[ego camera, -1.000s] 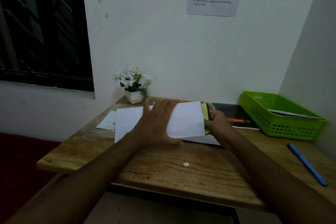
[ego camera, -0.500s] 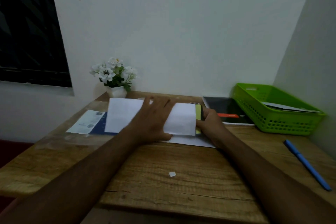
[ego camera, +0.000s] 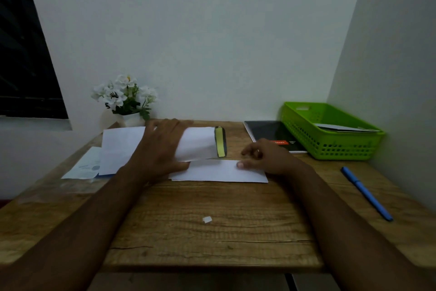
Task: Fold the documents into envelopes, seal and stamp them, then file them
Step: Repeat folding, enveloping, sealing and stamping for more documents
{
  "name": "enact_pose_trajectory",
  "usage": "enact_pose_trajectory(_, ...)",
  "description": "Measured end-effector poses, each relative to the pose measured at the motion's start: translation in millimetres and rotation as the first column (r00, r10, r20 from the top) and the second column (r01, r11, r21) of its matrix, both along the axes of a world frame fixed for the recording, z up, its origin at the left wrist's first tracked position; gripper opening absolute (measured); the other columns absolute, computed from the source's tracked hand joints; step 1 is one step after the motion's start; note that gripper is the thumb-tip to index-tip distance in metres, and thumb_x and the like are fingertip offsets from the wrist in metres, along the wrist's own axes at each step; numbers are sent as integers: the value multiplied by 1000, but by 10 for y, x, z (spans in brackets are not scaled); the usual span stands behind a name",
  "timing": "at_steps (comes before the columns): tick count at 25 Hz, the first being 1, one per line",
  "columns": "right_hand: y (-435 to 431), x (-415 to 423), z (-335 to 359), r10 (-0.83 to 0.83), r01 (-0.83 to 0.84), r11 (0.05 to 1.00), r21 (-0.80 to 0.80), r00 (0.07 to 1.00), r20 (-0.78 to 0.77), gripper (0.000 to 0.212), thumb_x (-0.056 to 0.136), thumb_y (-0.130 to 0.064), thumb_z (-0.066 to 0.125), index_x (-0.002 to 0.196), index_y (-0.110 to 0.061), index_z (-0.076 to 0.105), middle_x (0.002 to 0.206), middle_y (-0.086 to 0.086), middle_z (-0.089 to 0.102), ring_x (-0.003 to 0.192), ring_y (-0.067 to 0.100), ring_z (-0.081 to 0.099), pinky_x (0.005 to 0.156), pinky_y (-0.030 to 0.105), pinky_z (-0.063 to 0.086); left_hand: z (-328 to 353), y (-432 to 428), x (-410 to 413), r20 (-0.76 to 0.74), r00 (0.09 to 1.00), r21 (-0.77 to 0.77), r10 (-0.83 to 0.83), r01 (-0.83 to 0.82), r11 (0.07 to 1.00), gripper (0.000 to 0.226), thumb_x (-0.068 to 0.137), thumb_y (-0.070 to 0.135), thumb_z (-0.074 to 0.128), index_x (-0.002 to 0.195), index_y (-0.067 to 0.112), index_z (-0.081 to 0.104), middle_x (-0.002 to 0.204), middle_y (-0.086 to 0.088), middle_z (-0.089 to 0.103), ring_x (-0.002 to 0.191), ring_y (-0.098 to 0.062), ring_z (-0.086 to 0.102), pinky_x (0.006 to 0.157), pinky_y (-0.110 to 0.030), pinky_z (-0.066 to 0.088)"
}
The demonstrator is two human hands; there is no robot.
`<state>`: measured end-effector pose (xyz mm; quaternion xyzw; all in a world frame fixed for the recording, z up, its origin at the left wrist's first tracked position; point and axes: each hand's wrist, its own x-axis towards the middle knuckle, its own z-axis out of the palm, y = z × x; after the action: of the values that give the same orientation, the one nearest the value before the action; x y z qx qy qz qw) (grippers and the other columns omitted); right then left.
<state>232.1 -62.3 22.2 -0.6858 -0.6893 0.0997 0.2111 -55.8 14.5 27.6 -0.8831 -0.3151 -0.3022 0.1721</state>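
A white document [ego camera: 199, 142] lies at the back of the wooden table [ego camera: 212, 243], its right part folded over. My left hand [ego camera: 162, 149] rests flat across it with straight fingers, the thumb at its near edge. In front lies a white envelope [ego camera: 219, 174]. My right hand [ego camera: 266, 156] hovers over the envelope's right end, fingers loosely curled and holding nothing, the thumb tip touching the paper. A yellow and black object [ego camera: 220, 142] lies at the document's right end, apart from both hands.
A green basket [ego camera: 330, 149] with papers inside stands at the back right, a dark notebook [ego camera: 266, 131] beside it. A blue pen [ego camera: 365, 192] lies at the right. White flowers in a pot [ego camera: 125, 99], a printed leaflet [ego camera: 85, 165] and a small white scrap [ego camera: 207, 219] are also here.
My right hand let go of the yellow and black object and moved right and nearer, onto the envelope. My left hand stays on the document.
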Motion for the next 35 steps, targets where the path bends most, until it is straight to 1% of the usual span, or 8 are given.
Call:
enact_pose_trajectory(2, -51, 89, -1, 4, -7, 996, -94, 1000, -26, 59, 61, -63, 78, 112, -35, 64, 105, -13, 56, 94, 4, 54, 76, 25, 44, -30, 45, -71, 6, 1000, -57, -22, 22, 998, 87, 58, 49, 73, 134, 22, 40, 128, -1, 50, 119, -19, 43, 102, -44, 26)
enact_pose_trajectory(7, -106, 125, -32, -20, -2, 996, -91, 972, -234, 43, 57, -44, 88, 92, -23, 74, 92, -6, 70, 88, 12, 64, 75, 32, 51, -103, 100, -193, 35, 999, -131, 2, 3, 991, 87, 58, 49, 74, 134, 30, 36, 130, 8, 45, 121, -12, 39, 100, -35, 22)
enact_pose_trajectory(10, -125, 152, -47, -80, 97, 994, 54, 963, -258, 30, 67, -36, 84, 84, -15, 72, 83, 1, 70, 78, 18, 65, 68, 34, 49, -82, 136, -278, 58, 998, -119, 34, -26, 993, 84, 60, 53, 74, 132, 30, 38, 128, 6, 47, 119, -14, 41, 97, -35, 22)
enact_pose_trajectory(14, -106, 145, 4, -102, 304, 896, 324, 850, -516, 12, 75, -18, 77, 74, -17, 65, 73, 1, 64, 73, 20, 60, 64, 34, 46, -90, 144, -366, 91, 993, -116, 71, -60, 991, 86, 59, 49, 75, 133, 27, 38, 128, 3, 47, 118, -16, 41, 98, -37, 21)
enact_pose_trajectory(18, -158, 143, 53, 8, 348, 863, 365, 714, -700, 14, 74, -15, 80, 77, -23, 68, 75, -3, 68, 66, 13, 62, 47, 26, 48, -88, 129, -383, 100, 990, -93, 101, -91, 991, 84, 61, 45, 76, 133, 23, 40, 128, 1, 48, 118, -17, 41, 98, -36, 19)
enact_pose_trajectory(25, -155, 142, -9, -7, 198, 952, 235, 779, -627, 21, 74, -20, 81, 92, -17, 70, 97, 12, 69, 90, 31, 62, 68, 35, 48, -79, 154, -405, 117, 985, -88, 126, -116, 989, 84, 61, 46, 77, 133, 20, 41, 125, -1, 50, 116, -20, 43, 99, -37, 20)
enact_pose_trajectory(31, -161, 131, -30, 17, 153, 964, 218, 781, -624, 18, 73, -22, 82, 87, -21, 71, 96, 8, 69, 92, 30, 63, 69, 38, 52, -84, 162, -388, 112, 986, -85, 122, -112, 990, 87, 60, 50, 76, 134, 19, 41, 126, -4, 50, 117, -22, 43, 99, -40, 20)
enact_pose_trajectory(35, -175, 149, -25, 56, 141, 966, 218, 707, -705, 19, 65, -17, 86, 81, -18, 76, 91, 11, 73, 89, 34, 67, 72, 45, 58, -62, 117, -319, 95, 992, -35, 85, -82, 996, 88, 60, 55, 68, 134, 16, 41, 125, -6, 49, 117, -24, 42, 98, -43, 23)
